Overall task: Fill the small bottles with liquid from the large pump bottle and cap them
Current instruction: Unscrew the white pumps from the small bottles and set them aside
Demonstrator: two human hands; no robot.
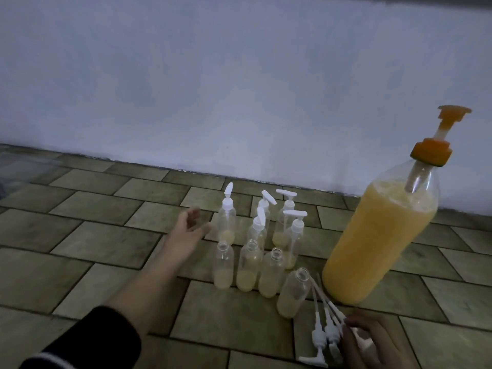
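The large pump bottle [378, 235] with an orange pump stands at the right, full of yellow liquid. Left of it stands a cluster of small clear bottles, each with a little yellowish liquid at the bottom. Several at the back [227, 222] carry white pump caps; several in front [223, 266] are uncapped. Loose white pump caps [323, 334] lie on the floor at the bottom right. My left hand [186, 231] reaches out with relaxed fingers, just left of the capped bottles, holding nothing. My right hand [370, 339] rests on the loose pump caps with curled fingers.
Everything stands on a floor of greenish-brown tiles [106, 235]. A pale wall [213, 89] runs along the back, close behind the bottles. My dark sleeve [87, 342] covers the left forearm at the bottom left.
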